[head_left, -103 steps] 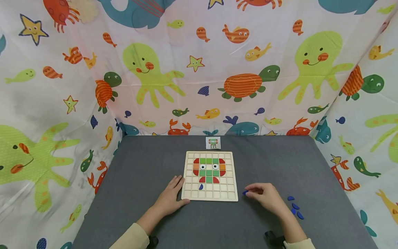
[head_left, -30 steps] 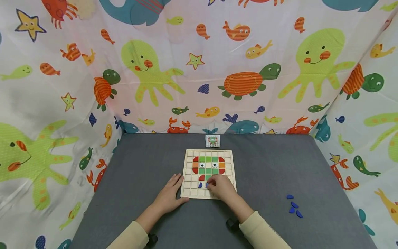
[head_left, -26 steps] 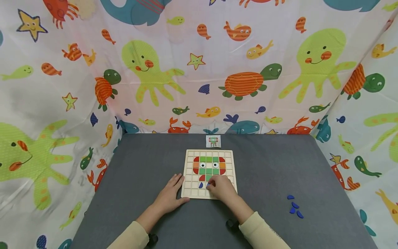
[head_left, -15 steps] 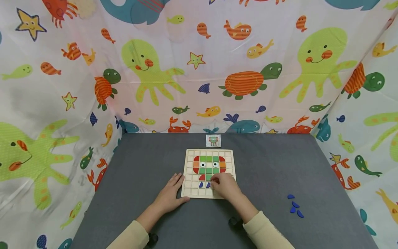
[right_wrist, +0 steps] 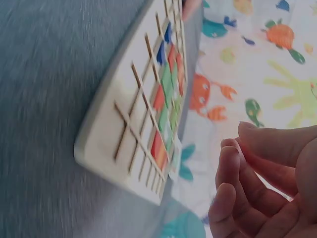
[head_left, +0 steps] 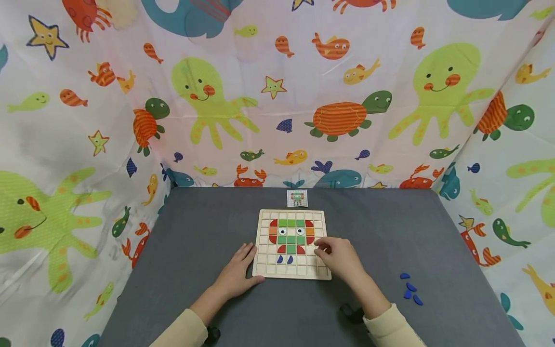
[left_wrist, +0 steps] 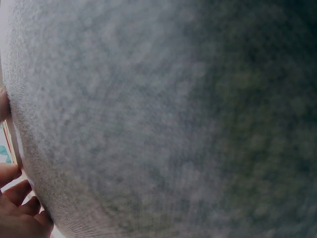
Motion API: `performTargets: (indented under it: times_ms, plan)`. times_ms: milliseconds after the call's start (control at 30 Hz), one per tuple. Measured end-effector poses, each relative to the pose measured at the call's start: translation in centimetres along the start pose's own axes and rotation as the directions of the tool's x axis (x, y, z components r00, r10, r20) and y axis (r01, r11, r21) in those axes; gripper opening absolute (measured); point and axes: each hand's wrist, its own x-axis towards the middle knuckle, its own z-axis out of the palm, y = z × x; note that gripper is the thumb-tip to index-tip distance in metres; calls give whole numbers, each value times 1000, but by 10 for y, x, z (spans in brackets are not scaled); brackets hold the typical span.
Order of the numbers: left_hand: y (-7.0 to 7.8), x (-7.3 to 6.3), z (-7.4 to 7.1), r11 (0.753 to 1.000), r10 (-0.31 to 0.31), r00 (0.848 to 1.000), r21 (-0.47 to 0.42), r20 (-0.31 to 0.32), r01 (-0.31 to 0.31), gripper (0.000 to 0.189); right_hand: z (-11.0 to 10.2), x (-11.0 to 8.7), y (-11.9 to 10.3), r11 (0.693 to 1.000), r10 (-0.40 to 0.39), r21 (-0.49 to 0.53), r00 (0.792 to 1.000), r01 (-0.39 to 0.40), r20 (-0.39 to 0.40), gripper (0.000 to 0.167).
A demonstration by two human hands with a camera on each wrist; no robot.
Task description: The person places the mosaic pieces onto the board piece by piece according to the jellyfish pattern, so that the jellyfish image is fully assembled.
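Observation:
A wooden grid board [head_left: 269, 271] carries red, green, orange and eye-marked pieces arranged as a face-like figure. Below them, two blue half-round pieces, a left one [head_left: 279, 259] and a right one [head_left: 290, 260], occupy separate squares. My left hand [head_left: 236, 272] rests at the board's left edge with fingers extended and thumb spread at the lower corner. Over the board's right side hovers my right hand [head_left: 340, 258], thumb and fingers loosely bent. The right wrist view shows nothing between those fingertips [right_wrist: 225, 196]. Grey cloth fills most of the left wrist view.
Several loose blue half-round pieces [head_left: 411, 287] lie on the grey table [head_left: 368, 217], right of my right hand. A small picture card [head_left: 297, 198] with a similar figure sits behind the board. A sea-animal printed curtain [head_left: 277, 111] encloses the back and sides.
My right hand brought a blue piece from the table's right onto the board, let go of it beside the other blue piece, then withdrew rightward. The left hand has stayed put.

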Motion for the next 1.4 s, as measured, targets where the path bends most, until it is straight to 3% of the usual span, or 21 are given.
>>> performTargets:
  times_ms: [367, 567, 767, 1000, 1267, 1400]
  plan:
    - [-2, 1, 2, 1000, -11, 1000, -4, -4, 11, 96, -49, -33, 43, 995, 85, -50, 989, -91, -121, 18]
    - [-2, 1, 3, 1000, -17, 1000, -6, 2, 17, 96, -70, -47, 72, 986, 135, -74, 981, -146, -136, 20]
    - [-3, 1, 3, 1000, -18, 1000, 2, -4, 18, 96, -87, -58, 102, 960, 235, -134, 967, -247, -95, 33]
    - [-1, 2, 2, 1000, -13, 1000, 4, 0, 13, 96, -101, -67, 139, 908, 362, -220, 932, -358, -22, 46]
    - [-1, 2, 1, 1000, -12, 1000, 0, -2, 12, 96, -106, -73, 166, 871, 446, -239, 895, -429, 19, 46]
    - [-1, 2, 2, 1000, -11, 1000, 4, -5, 11, 96, -105, -77, 171, 871, 444, -242, 896, -427, 17, 37]
